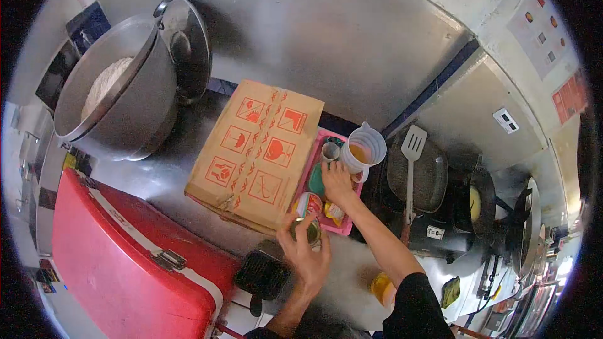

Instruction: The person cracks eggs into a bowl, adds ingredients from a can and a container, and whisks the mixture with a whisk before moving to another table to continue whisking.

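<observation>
My left hand [305, 257] is closed around a small round jar [306, 231] with dark green contents, in front of the cardboard box. My right hand [337, 182] reaches into a pink tray [343, 229], its fingers at a small clear cup [330, 151] and a green item [316, 180]; whether it grips either is hidden. A red and white container [308, 204] and a yellow packet [334, 213] lie in the tray between my hands. A translucent measuring jug [365, 145] with yellowish liquid stands at the tray's right side.
A large cardboard box [256, 150] borders the tray on the left. Further left are a big pot [119, 100] and a red cooler [132, 251]. Pans [427, 179] with a slotted spatula [413, 144] stand on the right. A yellow bottle [382, 290] is near my right forearm.
</observation>
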### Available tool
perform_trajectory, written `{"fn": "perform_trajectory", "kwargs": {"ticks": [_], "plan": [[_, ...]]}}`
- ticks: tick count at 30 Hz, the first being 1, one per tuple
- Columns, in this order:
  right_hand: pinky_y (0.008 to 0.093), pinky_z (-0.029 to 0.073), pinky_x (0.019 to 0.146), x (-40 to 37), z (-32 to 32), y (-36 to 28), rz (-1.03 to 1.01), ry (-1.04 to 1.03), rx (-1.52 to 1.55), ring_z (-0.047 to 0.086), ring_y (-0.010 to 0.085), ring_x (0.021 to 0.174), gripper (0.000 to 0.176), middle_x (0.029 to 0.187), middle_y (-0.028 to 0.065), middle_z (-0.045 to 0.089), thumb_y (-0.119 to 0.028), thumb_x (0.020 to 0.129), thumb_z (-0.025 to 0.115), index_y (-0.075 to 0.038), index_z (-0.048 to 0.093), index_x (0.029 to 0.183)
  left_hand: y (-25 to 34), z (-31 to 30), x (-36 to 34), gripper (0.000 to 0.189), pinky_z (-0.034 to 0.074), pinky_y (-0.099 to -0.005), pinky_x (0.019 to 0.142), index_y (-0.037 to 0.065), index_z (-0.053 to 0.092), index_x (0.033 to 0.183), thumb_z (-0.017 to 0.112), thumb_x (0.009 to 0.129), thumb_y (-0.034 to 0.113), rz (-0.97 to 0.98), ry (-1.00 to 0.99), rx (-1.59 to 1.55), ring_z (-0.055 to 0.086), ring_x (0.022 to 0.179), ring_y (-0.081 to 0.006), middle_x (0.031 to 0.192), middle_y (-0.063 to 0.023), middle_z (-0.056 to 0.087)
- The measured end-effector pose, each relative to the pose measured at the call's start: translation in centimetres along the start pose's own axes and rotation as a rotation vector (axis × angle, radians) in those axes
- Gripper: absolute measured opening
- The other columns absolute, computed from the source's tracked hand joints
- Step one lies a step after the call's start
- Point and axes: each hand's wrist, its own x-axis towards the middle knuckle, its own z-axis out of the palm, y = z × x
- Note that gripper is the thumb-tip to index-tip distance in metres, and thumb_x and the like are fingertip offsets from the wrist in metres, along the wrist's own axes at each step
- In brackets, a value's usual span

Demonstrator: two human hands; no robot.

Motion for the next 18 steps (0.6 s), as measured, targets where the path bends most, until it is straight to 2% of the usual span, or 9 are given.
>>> {"fn": "perform_trajectory", "kwargs": {"ticks": [3,4,6,7,9,13,18], "plan": [[0.0505,0.044,0.094,-0.8,1.3,0.0,0.088,-0.019,0.104,0.053,0.0394,0.113,0.085,0.114,0.0229,0.053,-0.032,0.066,0.082,0.004,0.042,0.132,-0.5,0.3,0.2,0.049,0.036,-0.0517,0.104,0.006,0.059,0.119,0.075,0.073,0.001,0.035,0.054,0.028,0.045,0.121,-0.0406,0.125,-0.0216,0.046],[0.0505,0.044,0.094,-1.3,-1.0,0.0,0.093,-0.014,0.104,0.053,0.0394,0.113,0.085,0.114,0.0229,0.053,-0.032,0.066,0.082,0.004,0.042,0.132,-0.5,0.4,0.3,0.049,0.035,-0.0520,0.105,0.006,0.059,0.119,0.076,0.073,0.000,0.005,0.037,0.043,0.045,0.122,-0.0406,0.125,-0.0212,0.046],[0.0512,0.046,0.092,-2.9,-5.6,0.6,0.089,-0.133,0.336,0.053,0.0420,0.112,0.090,0.116,0.0243,0.052,-0.032,0.064,0.085,0.005,0.039,0.132,-0.9,0.7,0.3,0.050,0.035,-0.0523,0.105,0.006,0.060,0.119,0.076,0.072,0.000,-0.019,0.018,0.054,0.044,0.123,-0.0407,0.125,-0.0208,0.047],[0.0512,0.046,0.092,-3.4,-6.2,1.0,0.099,-0.128,0.333,0.053,0.0420,0.112,0.090,0.116,0.0243,0.052,-0.032,0.064,0.085,0.005,0.039,0.132,-1.4,0.9,0.2,0.048,0.037,-0.0527,0.102,0.007,0.060,0.118,0.076,0.074,0.002,-0.027,0.000,0.061,0.044,0.123,-0.0409,0.126,-0.0201,0.046],[0.0510,0.047,0.092,-4.7,-6.8,1.5,0.080,0.076,0.342,0.053,0.0448,0.110,0.093,0.116,0.0254,0.050,-0.031,0.061,0.087,0.005,0.037,0.131,-1.7,1.3,-0.2,0.045,0.039,-0.0531,0.099,0.007,0.060,0.117,0.076,0.075,0.004,-0.029,-0.030,0.065,0.044,0.122,-0.0410,0.126,-0.0193,0.046],[0.0516,0.047,0.093,-6.4,-7.5,2.1,0.090,0.059,0.490,0.052,0.0464,0.110,0.094,0.117,0.0275,0.048,-0.029,0.059,0.088,0.005,0.036,0.129,-2.4,2.4,0.1,0.044,0.040,-0.0522,0.099,0.007,0.060,0.117,0.075,0.076,0.006,0.091,-0.021,0.118,0.046,0.122,-0.0417,0.125,-0.0200,0.048],[0.0510,0.049,0.092,-9.3,-10.2,2.3,0.022,0.254,0.573,0.052,0.0469,0.109,0.091,0.115,0.0297,0.048,-0.025,0.059,0.085,0.006,0.035,0.128,-2.6,3.0,1.2,0.045,0.043,-0.0498,0.098,0.008,0.060,0.117,0.076,0.075,0.008,0.148,0.031,0.157,0.050,0.119,-0.0414,0.124,-0.0203,0.052]]}}
